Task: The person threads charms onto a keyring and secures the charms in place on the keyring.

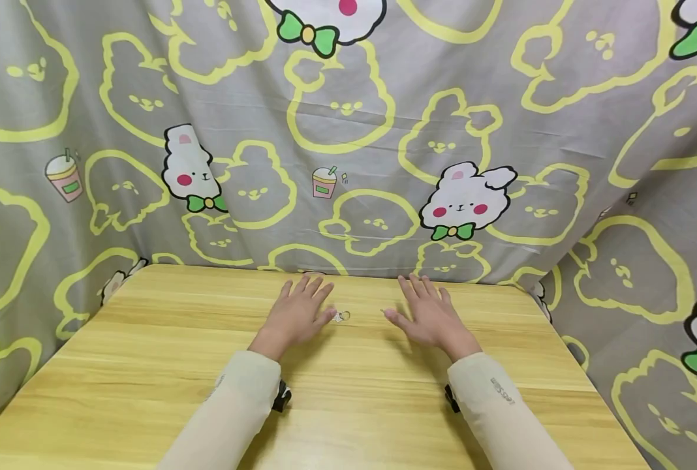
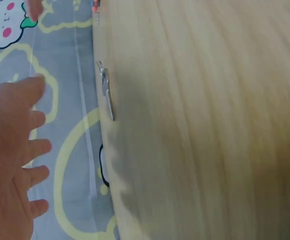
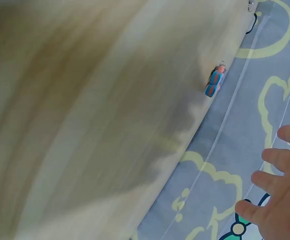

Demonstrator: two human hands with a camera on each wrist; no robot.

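Note:
My left hand hovers over the far part of the wooden table, palm down with fingers spread. Just beyond its thumb lies a small metal ring with a flat silvery piece, shown side-on in the left wrist view as a thin metal thing. To the right, my right hand is held the same way, fingers straight and apart. A small blue and orange striped charm with a metal loop lies near the table edge in the right wrist view; in the head view my right hand mostly hides it. Neither hand holds anything.
The wooden table has light grain. A grey curtain with yellow outlines and white rabbits hangs behind its far edge and along both sides. Dark straps show under the cream sleeves.

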